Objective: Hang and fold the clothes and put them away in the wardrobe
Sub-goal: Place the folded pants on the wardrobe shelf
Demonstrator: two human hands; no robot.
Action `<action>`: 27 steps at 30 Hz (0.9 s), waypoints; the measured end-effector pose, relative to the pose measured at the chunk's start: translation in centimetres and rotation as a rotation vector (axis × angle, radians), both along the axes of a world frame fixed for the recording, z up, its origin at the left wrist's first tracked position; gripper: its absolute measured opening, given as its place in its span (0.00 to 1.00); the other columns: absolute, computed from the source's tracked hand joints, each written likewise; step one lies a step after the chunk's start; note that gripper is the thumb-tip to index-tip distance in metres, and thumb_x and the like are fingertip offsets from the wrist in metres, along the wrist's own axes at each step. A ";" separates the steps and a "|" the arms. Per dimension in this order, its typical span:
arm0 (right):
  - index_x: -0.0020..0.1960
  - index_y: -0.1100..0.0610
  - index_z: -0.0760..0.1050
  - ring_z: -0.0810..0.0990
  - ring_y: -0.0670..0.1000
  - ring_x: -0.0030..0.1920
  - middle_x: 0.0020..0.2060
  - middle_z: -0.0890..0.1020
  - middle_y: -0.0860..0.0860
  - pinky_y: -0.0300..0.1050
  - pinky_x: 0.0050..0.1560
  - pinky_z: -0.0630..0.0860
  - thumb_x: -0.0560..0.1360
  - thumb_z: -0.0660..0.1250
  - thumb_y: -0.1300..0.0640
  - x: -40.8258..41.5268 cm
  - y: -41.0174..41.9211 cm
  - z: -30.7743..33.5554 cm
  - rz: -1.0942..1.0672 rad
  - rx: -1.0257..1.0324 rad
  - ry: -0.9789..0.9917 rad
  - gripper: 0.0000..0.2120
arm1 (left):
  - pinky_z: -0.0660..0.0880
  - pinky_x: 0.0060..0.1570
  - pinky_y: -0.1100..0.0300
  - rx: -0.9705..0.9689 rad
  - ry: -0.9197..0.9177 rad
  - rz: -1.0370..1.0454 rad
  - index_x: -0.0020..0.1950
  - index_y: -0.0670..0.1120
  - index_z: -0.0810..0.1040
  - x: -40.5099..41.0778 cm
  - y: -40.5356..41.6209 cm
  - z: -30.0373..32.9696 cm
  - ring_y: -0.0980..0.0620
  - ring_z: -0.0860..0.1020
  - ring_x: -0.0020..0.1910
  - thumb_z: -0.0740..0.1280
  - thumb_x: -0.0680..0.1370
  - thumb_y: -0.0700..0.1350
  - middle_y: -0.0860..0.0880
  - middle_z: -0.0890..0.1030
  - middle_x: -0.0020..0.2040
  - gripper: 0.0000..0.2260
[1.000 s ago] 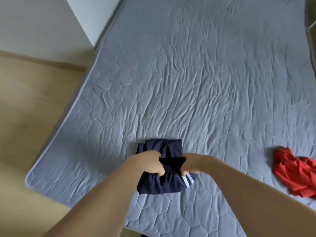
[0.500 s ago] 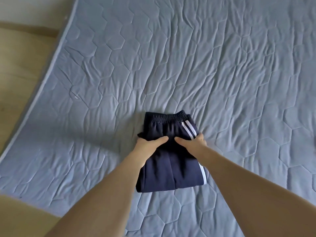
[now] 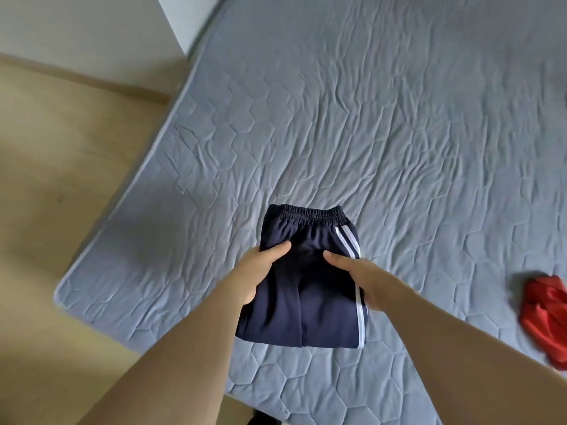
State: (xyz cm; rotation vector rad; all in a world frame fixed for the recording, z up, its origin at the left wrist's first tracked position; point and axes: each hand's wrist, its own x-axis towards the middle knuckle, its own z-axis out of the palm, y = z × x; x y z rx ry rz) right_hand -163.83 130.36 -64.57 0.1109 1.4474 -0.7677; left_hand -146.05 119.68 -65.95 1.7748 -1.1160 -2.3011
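Folded navy track pants point(image 3: 310, 305) with two white side stripes and an elastic waistband at the far end lie near the front of the grey quilted mattress point(image 3: 368, 118). My left hand point(image 3: 260, 269) grips the bundle's left edge, thumb on top and fingers hidden underneath. My right hand point(image 3: 356, 276) grips the right edge by the stripes the same way. Whether the bundle rests on the mattress or is lifted slightly off it I cannot tell.
A crumpled red garment point(image 3: 549, 317) lies on the mattress at the far right. Light wooden floor point(image 3: 61, 210) runs along the left of the mattress, with a white wall point(image 3: 76, 23) at the upper left. Something dark point(image 3: 260, 420) shows at the bottom edge.
A second ago both hands were tucking the crumpled pants together. The bundle now lies neat, waistband away from me, and my hands have slid from its middle out to its two sides.
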 end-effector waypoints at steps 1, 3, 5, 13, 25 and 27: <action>0.56 0.63 0.79 0.85 0.55 0.41 0.46 0.85 0.59 0.46 0.36 0.82 0.71 0.73 0.53 0.0 0.0 3.1 0.000 -0.020 0.017 0.18 | 0.76 0.57 0.55 -0.028 -0.003 0.011 0.60 0.47 0.80 0.0 0.3 3.2 0.50 0.83 0.51 0.72 0.74 0.53 0.49 0.85 0.51 0.17; 0.57 0.63 0.79 0.85 0.54 0.39 0.46 0.85 0.59 0.45 0.34 0.81 0.72 0.72 0.52 -0.1 0.3 9.1 -0.003 -0.051 0.019 0.19 | 0.77 0.56 0.55 -0.092 -0.005 0.042 0.59 0.45 0.80 0.3 0.9 9.4 0.50 0.83 0.51 0.71 0.74 0.53 0.49 0.85 0.50 0.17; 0.58 0.61 0.79 0.85 0.53 0.43 0.49 0.84 0.58 0.45 0.37 0.82 0.72 0.70 0.48 -0.2 1.0 15.0 0.006 -0.092 -0.026 0.20 | 0.78 0.55 0.54 -0.157 0.001 0.083 0.58 0.45 0.81 1.2 2.0 15.6 0.49 0.83 0.49 0.70 0.75 0.54 0.47 0.85 0.49 0.17; 0.52 0.58 0.80 0.85 0.51 0.44 0.47 0.85 0.55 0.44 0.43 0.81 0.72 0.71 0.45 1.8 2.4 39.4 0.251 -0.373 0.095 0.18 | 0.76 0.56 0.53 -0.194 0.161 0.214 0.59 0.45 0.80 6.6 7.7 39.1 0.46 0.82 0.53 0.68 0.75 0.58 0.44 0.84 0.53 0.20; 0.55 0.59 0.80 0.84 0.53 0.48 0.48 0.85 0.55 0.46 0.47 0.80 0.69 0.74 0.45 19.3 -5.5 55.1 0.432 -0.615 0.241 0.22 | 0.76 0.43 0.59 -0.435 0.081 0.215 0.61 0.50 0.75 24.1 8.3 54.3 0.50 0.83 0.47 0.68 0.73 0.37 0.48 0.85 0.47 0.18; 0.55 0.59 0.79 0.84 0.54 0.49 0.49 0.85 0.56 0.47 0.47 0.80 0.69 0.74 0.45 23.3 -8.1 56.1 0.486 -0.647 0.238 0.22 | 0.76 0.49 0.56 -0.536 0.070 0.232 0.64 0.53 0.72 28.5 6.3 55.2 0.47 0.80 0.53 0.64 0.68 0.33 0.48 0.82 0.53 0.27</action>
